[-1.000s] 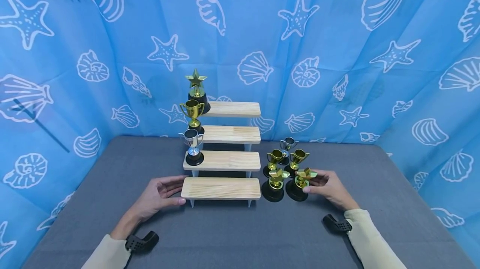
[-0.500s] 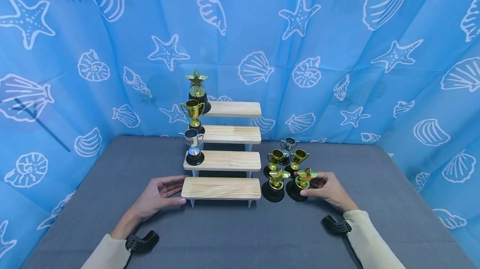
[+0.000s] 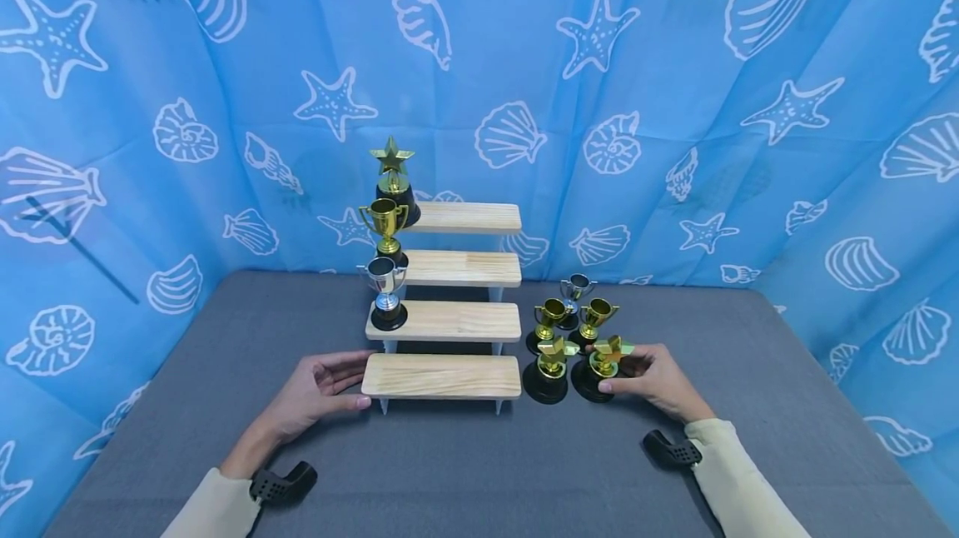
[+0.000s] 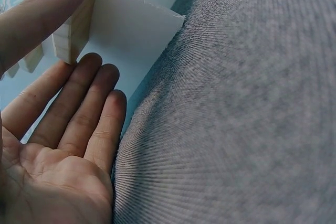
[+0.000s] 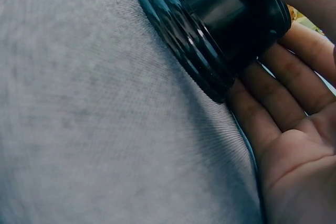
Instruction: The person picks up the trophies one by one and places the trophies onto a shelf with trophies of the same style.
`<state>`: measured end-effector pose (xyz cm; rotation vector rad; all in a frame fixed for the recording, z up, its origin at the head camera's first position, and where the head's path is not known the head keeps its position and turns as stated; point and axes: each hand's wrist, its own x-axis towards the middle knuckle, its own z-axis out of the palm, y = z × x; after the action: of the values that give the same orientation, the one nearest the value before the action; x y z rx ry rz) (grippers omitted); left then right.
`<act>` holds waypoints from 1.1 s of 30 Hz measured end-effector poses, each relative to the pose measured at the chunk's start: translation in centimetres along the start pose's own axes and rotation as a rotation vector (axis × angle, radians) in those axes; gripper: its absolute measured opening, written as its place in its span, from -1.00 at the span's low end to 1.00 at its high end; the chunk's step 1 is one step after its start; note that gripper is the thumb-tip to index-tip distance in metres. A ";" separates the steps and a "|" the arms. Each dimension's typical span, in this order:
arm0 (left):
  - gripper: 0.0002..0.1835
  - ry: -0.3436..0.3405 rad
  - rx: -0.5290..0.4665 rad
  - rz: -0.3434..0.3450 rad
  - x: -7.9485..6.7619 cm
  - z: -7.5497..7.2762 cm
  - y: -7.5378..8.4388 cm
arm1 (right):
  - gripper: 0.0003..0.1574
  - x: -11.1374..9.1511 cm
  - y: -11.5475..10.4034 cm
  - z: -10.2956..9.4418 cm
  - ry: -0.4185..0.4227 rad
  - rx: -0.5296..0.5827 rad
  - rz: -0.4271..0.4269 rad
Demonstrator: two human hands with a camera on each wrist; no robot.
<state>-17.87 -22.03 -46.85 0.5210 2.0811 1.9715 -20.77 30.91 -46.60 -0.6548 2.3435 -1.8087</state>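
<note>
In the head view my left hand (image 3: 322,388) rests at the left end of a stepped wooden display stand (image 3: 442,377), at its lowest step. The left wrist view has the thumb (image 4: 47,17) across the wood and the other fingers nearly straight by the white support (image 4: 126,30). On the right, my right hand (image 3: 648,380) holds a gold star trophy (image 3: 603,367) by its black base (image 5: 210,30), thumb in front and fingers behind, their tips hidden. That base stands on the table. Beside it stands another star trophy (image 3: 550,371).
Behind the star trophies stand two gold cups (image 3: 552,315) (image 3: 597,317) and a silver cup (image 3: 577,292). On the stand's left side are a star trophy (image 3: 393,176), a gold cup (image 3: 385,226) and a silver cup (image 3: 387,292). A blue shell-patterned curtain (image 3: 464,38) hangs behind.
My right thumb has shifted slightly left, onto the front of the star trophy's base, and the right hand has closed in around it. The left hand has stayed put.
</note>
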 end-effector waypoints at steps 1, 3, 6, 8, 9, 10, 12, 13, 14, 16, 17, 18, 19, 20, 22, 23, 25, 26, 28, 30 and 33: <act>-0.26 0.000 -0.001 -0.001 0.0 0.0 0.0 | -0.42 0.0 0.0 0.0 0.003 -0.004 0.004; -0.25 0.000 -0.003 -0.003 0.0 0.0 0.0 | -0.43 0.0 -0.1 0.1 0.011 -0.017 0.013; -0.25 0.000 -0.005 -0.009 0.0 0.0 0.0 | -0.44 -0.1 -0.2 0.1 0.023 -0.033 0.022; -0.24 0.000 -0.004 -0.012 0.0 0.0 0.0 | -0.45 -0.1 -0.3 0.2 0.027 -0.030 0.021; -0.24 0.000 -0.002 -0.012 0.0 0.0 0.0 | -0.46 -0.1 -0.3 0.1 0.030 -0.028 0.019; -0.23 0.000 -0.003 -0.013 -0.1 0.0 0.0 | -0.47 -0.1 -0.4 0.1 0.032 -0.024 0.016; -0.23 0.002 -0.005 -0.014 -0.1 0.0 -0.1 | -0.48 -0.1 -0.7 0.1 0.042 -0.022 0.011; -0.23 0.002 -0.007 -0.015 -0.1 0.0 -0.1 | -0.49 -0.1 -0.9 0.1 0.052 -0.026 0.010; -0.23 0.001 -0.009 -0.015 -0.1 0.0 -0.1 | -0.52 -0.1 -1.1 0.0 0.065 -0.043 0.009; -0.23 0.005 -0.013 -0.020 0.0 0.0 -0.1 | -0.56 -0.1 -1.5 -0.1 0.092 -0.085 0.016; -0.23 0.006 -0.013 -0.022 0.0 0.0 -0.1 | -0.58 -0.2 -1.7 -0.1 0.104 -0.106 0.021; -0.23 0.007 -0.011 -0.024 0.0 0.0 0.0 | -0.61 -0.2 -1.9 -0.2 0.115 -0.127 0.025; -0.23 0.008 -0.008 -0.025 0.0 0.1 0.0 | -0.63 -0.2 -2.1 -0.2 0.124 -0.148 0.028; -0.23 0.009 -0.005 -0.026 0.0 0.1 0.0 | -0.66 -0.2 -2.3 -0.3 0.128 -0.168 0.028; -0.23 0.009 0.000 -0.024 0.1 0.1 0.0 | -0.70 -0.2 -2.7 -0.3 0.133 -0.187 0.027; -0.23 0.009 0.003 -0.022 0.1 0.1 0.0 | -0.72 -0.2 -2.9 -0.4 0.135 -0.197 0.026; -0.23 0.013 0.004 -0.022 0.0 0.1 0.0 | -0.73 -0.1 -3.3 -0.4 0.141 -0.205 0.024; -0.24 0.015 0.004 -0.023 0.0 0.1 0.0 | -0.73 -0.1 -3.5 -0.5 0.145 -0.208 0.023; -0.23 0.016 0.007 -0.020 0.0 0.0 0.0 | -0.70 -0.1 -4.0 -0.6 0.156 -0.207 0.026; -0.23 0.020 0.007 -0.026 0.0 0.1 0.0 | -0.66 -0.1 -4.4 -0.7 0.162 -0.210 0.029; -0.22 0.020 0.012 -0.031 0.0 0.1 0.1 | -0.60 -0.2 -5.1 -0.9 0.174 -0.233 0.032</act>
<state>-17.83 -21.91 -46.76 0.4710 2.1014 1.9561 -19.53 30.74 -41.55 -0.4986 2.6904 -1.6553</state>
